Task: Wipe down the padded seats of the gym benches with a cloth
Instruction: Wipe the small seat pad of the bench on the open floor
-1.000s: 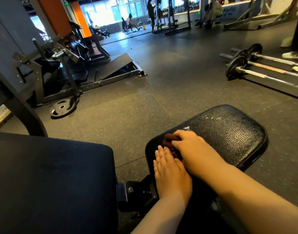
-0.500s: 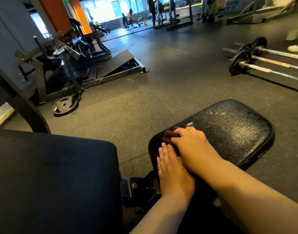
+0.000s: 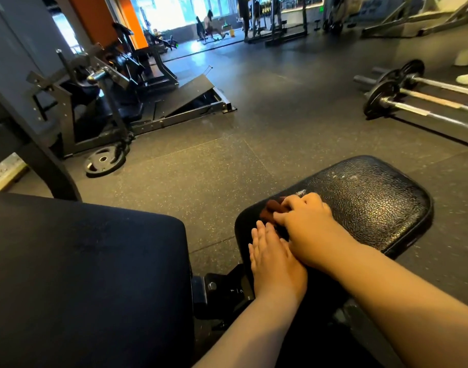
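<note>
A black padded bench seat (image 3: pixel 373 205) with a cracked, shiny surface lies in front of me at lower right. My right hand (image 3: pixel 310 227) grips a dark brown cloth (image 3: pixel 271 211) bunched against the seat's near left part. My left hand (image 3: pixel 274 258) lies flat with straight fingers on the seat's near end, its fingertips next to the cloth and partly under the right hand. Most of the cloth is hidden under my right hand.
A wide dark backrest pad (image 3: pixel 81 274) fills the lower left. A black plate-loaded machine (image 3: pixel 100 107) with a weight plate (image 3: pixel 104 160) on the floor stands at left. Barbells (image 3: pixel 418 102) lie at right. People and racks are far behind.
My view has shifted slightly, so the seat sits a bit higher and further right in frame. Both hands and the cloth keep nearly the same place on the seat.
</note>
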A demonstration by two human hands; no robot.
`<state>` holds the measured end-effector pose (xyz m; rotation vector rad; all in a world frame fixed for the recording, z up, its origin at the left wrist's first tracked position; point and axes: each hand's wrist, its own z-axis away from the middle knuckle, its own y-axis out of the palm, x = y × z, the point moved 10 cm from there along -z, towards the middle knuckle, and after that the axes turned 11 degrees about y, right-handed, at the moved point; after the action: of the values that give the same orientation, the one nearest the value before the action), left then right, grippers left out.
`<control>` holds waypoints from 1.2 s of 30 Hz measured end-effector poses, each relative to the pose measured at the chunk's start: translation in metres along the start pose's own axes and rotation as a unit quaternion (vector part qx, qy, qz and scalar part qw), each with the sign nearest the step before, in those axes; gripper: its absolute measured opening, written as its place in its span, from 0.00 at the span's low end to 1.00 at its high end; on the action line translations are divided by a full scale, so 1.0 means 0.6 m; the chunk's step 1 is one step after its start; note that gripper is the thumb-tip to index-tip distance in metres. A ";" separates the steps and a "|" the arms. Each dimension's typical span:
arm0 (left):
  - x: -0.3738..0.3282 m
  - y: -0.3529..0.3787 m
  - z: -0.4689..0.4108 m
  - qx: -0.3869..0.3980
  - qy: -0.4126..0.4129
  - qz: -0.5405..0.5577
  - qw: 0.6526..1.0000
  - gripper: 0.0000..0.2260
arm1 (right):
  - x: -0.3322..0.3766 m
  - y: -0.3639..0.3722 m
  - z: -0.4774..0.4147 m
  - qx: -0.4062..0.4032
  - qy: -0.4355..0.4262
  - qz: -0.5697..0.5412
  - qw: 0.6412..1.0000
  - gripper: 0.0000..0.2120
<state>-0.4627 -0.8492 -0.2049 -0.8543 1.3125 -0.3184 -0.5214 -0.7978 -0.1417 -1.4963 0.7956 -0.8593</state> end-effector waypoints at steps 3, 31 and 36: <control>-0.006 0.001 -0.001 -0.003 -0.008 0.005 1.000 0.24 | -0.008 -0.021 0.004 -0.030 0.011 0.033 0.999 0.21; -0.004 -0.010 0.021 -0.017 -0.006 0.048 0.999 0.22 | 0.001 -0.006 0.005 -0.012 0.004 -0.063 0.998 0.20; -0.015 -0.007 0.021 -0.008 -0.005 0.066 0.998 0.22 | -0.071 -0.048 -0.018 -0.056 0.094 -0.012 0.994 0.17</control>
<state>-0.4522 -0.8412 -0.1954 -0.7771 1.3568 -0.1991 -0.5515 -0.7637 -0.1154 -1.5417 0.9799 -0.9978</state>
